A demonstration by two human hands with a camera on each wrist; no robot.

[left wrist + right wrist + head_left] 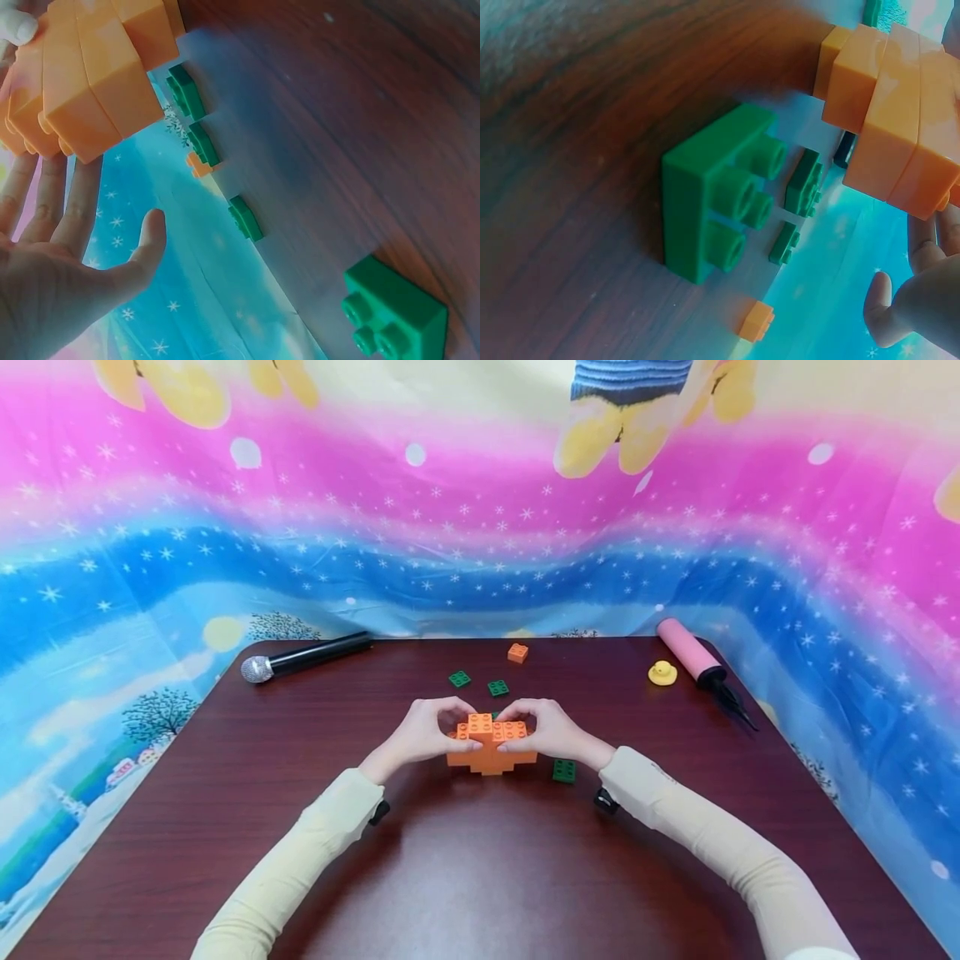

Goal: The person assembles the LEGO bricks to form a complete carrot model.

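In the head view, both hands hold a built-up orange block model (pixel 491 757) at the middle of the table; it is stepped, narrowing toward its bottom. My left hand (pixel 420 735) grips its left side, thumb on the near face. The right hand (pixel 558 735) grips the opposite side in much the same way. In the left wrist view, the left hand's fingers (pixel 49 199) reach the far side of the model. A green brick (pixel 564 770) lies studs up just right of the model. Another green brick (pixel 397 315), hidden in the head view, shows large in the left wrist view.
Behind the model lie two flat green bricks (pixel 460 678) and a small orange brick (pixel 517 652). A black microphone (pixel 307 657) is at the back left. Back right are a yellow toy duck (pixel 662 673) and a pink hand pump (pixel 690 652). A printed curtain (pixel 480 552) borders the table.
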